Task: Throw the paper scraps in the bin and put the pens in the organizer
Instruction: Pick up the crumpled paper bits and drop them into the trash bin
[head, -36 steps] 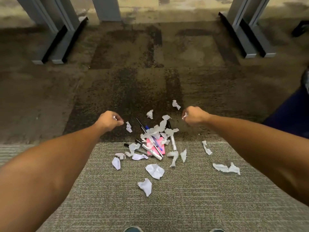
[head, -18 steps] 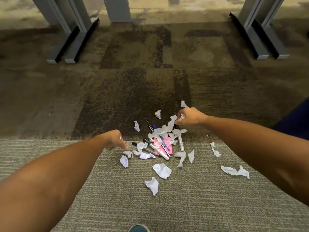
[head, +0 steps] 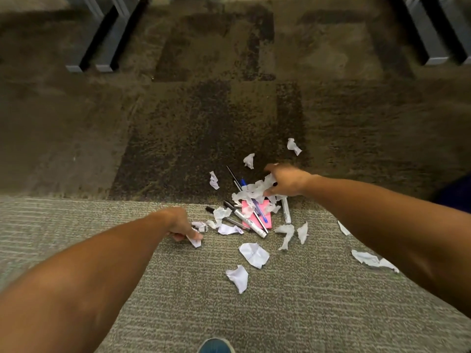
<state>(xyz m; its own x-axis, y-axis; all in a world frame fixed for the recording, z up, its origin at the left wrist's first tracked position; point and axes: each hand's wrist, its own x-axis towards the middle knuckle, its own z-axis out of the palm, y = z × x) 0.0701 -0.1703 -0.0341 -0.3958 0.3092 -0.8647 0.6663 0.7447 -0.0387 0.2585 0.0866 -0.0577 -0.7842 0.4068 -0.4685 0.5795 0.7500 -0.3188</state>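
Only the head cam here, so one angle. My left hand (head: 181,224) is down on the grey carpet (head: 305,314), fingers curled in, pinching a small white scrap (head: 195,242) at its tip, since that one sits alone at the near-left edge of the mess. My right hand (head: 285,180) is further out over the pile, fingers curled round a long crumpled strip (head: 254,188) draped over the pens (head: 256,216). I figure grabbing paper first makes sense because it lies on top of them. The pens lie crossed on a pink sticky pad (head: 251,220), just below my right fingers. More loose scraps (head: 253,254) lie nearer me, between both hands. Bin and organizer aren't in view, so I can't say where they are.
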